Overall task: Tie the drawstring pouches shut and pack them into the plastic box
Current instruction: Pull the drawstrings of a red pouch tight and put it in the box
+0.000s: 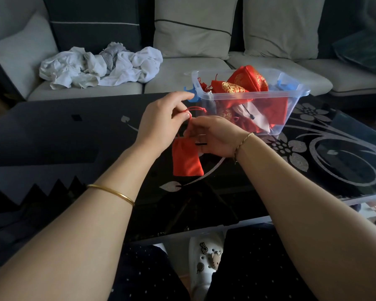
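A small plain red drawstring pouch [187, 158] hangs above the black glass table, held up by its neck. My left hand [161, 120] pinches the red drawstring [193, 109], which loops up between the two hands. My right hand [215, 135] pinches the pouch's gathered neck from the right. Just behind the hands stands a clear plastic box [291, 95] with blue latches. It holds several red pouches with gold patterns [245, 82] and some white ones.
The black glass table [313, 153] has a silver flower pattern and its near edge runs in front of my knees. Behind it is a grey sofa [176, 77] with crumpled white cloths [100, 66] and cushions. A white clog [206, 257] shows below.
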Available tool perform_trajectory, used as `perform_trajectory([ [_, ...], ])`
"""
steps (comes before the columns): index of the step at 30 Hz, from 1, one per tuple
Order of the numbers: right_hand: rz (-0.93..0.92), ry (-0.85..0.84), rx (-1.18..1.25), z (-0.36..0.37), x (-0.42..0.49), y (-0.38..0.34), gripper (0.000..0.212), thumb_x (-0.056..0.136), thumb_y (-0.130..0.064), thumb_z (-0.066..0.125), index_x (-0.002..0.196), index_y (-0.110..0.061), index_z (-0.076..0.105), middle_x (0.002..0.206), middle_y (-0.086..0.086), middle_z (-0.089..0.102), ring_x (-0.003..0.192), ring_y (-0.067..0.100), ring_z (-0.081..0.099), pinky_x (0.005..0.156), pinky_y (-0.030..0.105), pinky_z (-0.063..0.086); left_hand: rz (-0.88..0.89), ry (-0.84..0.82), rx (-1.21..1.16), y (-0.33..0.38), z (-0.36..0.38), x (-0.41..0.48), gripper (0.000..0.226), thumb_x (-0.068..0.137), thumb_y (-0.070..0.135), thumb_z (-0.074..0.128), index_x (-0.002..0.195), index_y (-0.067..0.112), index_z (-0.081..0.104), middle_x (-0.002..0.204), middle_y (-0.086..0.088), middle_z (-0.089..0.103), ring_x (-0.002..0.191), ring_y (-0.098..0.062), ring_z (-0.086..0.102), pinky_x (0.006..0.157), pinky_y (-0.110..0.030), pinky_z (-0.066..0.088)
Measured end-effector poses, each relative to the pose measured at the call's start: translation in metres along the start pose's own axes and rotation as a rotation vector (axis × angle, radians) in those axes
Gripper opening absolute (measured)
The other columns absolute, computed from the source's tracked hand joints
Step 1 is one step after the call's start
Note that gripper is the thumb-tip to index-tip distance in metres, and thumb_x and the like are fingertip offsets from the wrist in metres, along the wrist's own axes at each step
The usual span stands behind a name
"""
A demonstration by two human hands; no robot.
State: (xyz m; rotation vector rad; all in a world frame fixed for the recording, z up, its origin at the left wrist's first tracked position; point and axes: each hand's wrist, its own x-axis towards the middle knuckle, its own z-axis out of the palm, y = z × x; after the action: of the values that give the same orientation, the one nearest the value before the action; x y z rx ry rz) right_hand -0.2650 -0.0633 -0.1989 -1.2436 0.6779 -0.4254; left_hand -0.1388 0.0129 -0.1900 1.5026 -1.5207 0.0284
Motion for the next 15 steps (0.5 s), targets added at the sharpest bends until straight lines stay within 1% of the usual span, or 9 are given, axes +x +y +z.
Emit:
perform_trajectory([
  [3,-0.009,0.090,0.039,-0.003,0.001,0.001,0.027,0.098,-0.022,0.045,0.073,-0.015,0.051,0.076,0.005,0.061,0.076,0.020,0.062,0.073,0.034,0.049,-0.142,-0.002,-0.033,-0.006,-0.001,0.000,0.023,0.085,0.008,0.064,0.106,0.015,0.070,0.086,0.001,0.070,0.076,-0.005,0.063,0.076,-0.014,0.048],
  [6,-0.016,0.143,0.053,-0.003,0.002,0.001,0.029,0.097,-0.022,0.045,0.069,-0.014,0.052,0.078,0.005,0.062,0.075,0.020,0.062,0.072,0.032,0.049,-0.265,-0.037,-0.064,-0.013,0.000,-0.002,0.016,0.088,0.010,0.061,0.099,0.013,0.072,0.089,-0.001,0.071,0.075,-0.006,0.064,0.073,-0.017,0.051],
  [7,-0.021,0.170,0.101,-0.003,0.002,0.000,0.030,0.096,-0.022,0.045,0.069,-0.013,0.052,0.077,0.005,0.062,0.073,0.019,0.061,0.070,0.031,0.048,-0.309,-0.040,-0.063,-0.015,0.000,-0.003,0.015,0.090,0.013,0.059,0.097,0.013,0.072,0.089,-0.002,0.071,0.076,-0.009,0.065,0.074,-0.021,0.052],
  [9,-0.049,0.199,0.237,-0.002,0.003,0.000,0.030,0.095,-0.020,0.045,0.067,-0.012,0.049,0.079,0.005,0.062,0.068,0.017,0.058,0.065,0.029,0.047,-0.406,-0.032,-0.010,-0.021,0.000,-0.003,0.021,0.094,0.019,0.053,0.092,0.010,0.071,0.087,-0.005,0.071,0.079,-0.018,0.066,0.077,-0.035,0.054],
  [11,-0.080,0.168,0.374,-0.003,0.003,-0.001,0.031,0.094,-0.019,0.042,0.063,-0.013,0.044,0.083,0.005,0.066,0.064,0.014,0.060,0.062,0.026,0.047,-0.483,-0.059,0.074,-0.027,0.000,-0.004,0.027,0.097,0.023,0.046,0.089,0.006,0.066,0.085,-0.006,0.070,0.082,-0.023,0.066,0.081,-0.043,0.053],
  [12,-0.090,0.152,0.432,-0.005,0.003,-0.001,0.032,0.094,-0.019,0.040,0.062,-0.014,0.042,0.083,0.006,0.069,0.061,0.013,0.061,0.060,0.025,0.048,-0.523,-0.092,0.112,-0.029,0.000,-0.005,0.029,0.098,0.024,0.042,0.089,0.006,0.063,0.086,-0.007,0.069,0.082,-0.023,0.065,0.082,-0.046,0.053],
  [13,-0.091,0.156,0.471,-0.007,0.003,-0.002,0.033,0.094,-0.019,0.039,0.061,-0.015,0.040,0.078,0.005,0.069,0.059,0.013,0.061,0.059,0.024,0.048,-0.572,-0.127,0.137,-0.031,0.000,-0.004,0.029,0.099,0.025,0.039,0.093,0.006,0.060,0.088,-0.007,0.069,0.083,-0.023,0.065,0.082,-0.047,0.053],
  [14,-0.079,0.186,0.481,-0.011,0.003,-0.002,0.034,0.094,-0.019,0.039,0.061,-0.016,0.040,0.072,0.004,0.065,0.056,0.013,0.058,0.056,0.024,0.046,-0.636,-0.144,0.128,-0.032,0.000,-0.004,0.029,0.100,0.024,0.036,0.100,0.006,0.058,0.091,-0.007,0.068,0.083,-0.022,0.064,0.081,-0.046,0.053],
  [15,-0.054,0.235,0.457,-0.015,0.003,-0.001,0.034,0.094,-0.019,0.039,0.060,-0.016,0.040,0.066,0.003,0.059,0.054,0.013,0.053,0.054,0.023,0.044,-0.716,-0.125,0.070,-0.033,-0.001,-0.003,0.028,0.100,0.022,0.033,0.108,0.007,0.055,0.093,-0.006,0.068,0.082,-0.019,0.063,0.076,-0.040,0.054],
])
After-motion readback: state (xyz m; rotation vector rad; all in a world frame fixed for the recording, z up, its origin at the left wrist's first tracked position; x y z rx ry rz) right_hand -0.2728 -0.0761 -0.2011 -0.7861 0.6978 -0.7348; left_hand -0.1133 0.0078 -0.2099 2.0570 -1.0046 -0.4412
